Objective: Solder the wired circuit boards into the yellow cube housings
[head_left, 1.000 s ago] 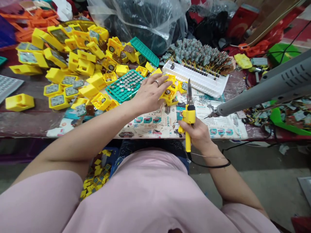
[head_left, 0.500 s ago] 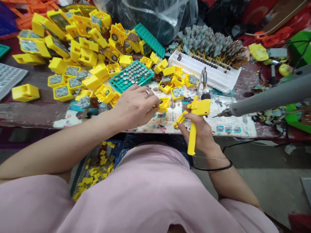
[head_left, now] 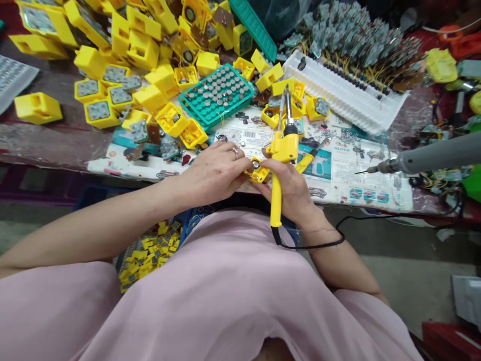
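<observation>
I have the left hand (head_left: 216, 171) pinching 1 open yellow case (head_left: 259, 174) from the left, by the table's (head_left: 60, 145) near edge. The right hand (head_left: 293, 188) holds its right side and also grips a yellow soldering gun (head_left: 282, 148), tip pointing far. I see a green tray (head_left: 205, 120) farther left, a white rack (head_left: 361, 108) far right.

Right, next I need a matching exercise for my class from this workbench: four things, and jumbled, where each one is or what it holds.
1. Corded yellow tool
2. Nearer teal tray
3. White rack
4. Small yellow casing

A. Carries silver discs
B. Between left hand and right hand
C. In the right hand only
D. Beside grey wired boards

Pairs: 1-C, 2-A, 3-D, 4-B
</observation>
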Action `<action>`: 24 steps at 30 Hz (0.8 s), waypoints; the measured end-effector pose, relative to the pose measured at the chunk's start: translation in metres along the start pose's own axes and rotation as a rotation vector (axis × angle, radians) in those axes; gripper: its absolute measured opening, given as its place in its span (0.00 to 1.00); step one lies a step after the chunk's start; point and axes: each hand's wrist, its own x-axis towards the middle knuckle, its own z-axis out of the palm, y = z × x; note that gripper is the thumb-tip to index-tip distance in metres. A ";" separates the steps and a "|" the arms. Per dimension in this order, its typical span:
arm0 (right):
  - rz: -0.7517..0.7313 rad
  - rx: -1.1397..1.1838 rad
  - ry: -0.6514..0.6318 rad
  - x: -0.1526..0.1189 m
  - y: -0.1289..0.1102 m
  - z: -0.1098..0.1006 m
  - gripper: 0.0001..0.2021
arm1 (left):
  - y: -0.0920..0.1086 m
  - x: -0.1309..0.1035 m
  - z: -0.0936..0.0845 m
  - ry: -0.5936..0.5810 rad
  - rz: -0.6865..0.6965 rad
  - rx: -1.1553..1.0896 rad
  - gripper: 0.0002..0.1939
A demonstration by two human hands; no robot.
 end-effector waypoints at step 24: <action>0.069 -0.197 0.017 -0.004 -0.015 0.016 0.18 | -0.002 0.004 -0.011 -0.126 -0.214 0.089 0.21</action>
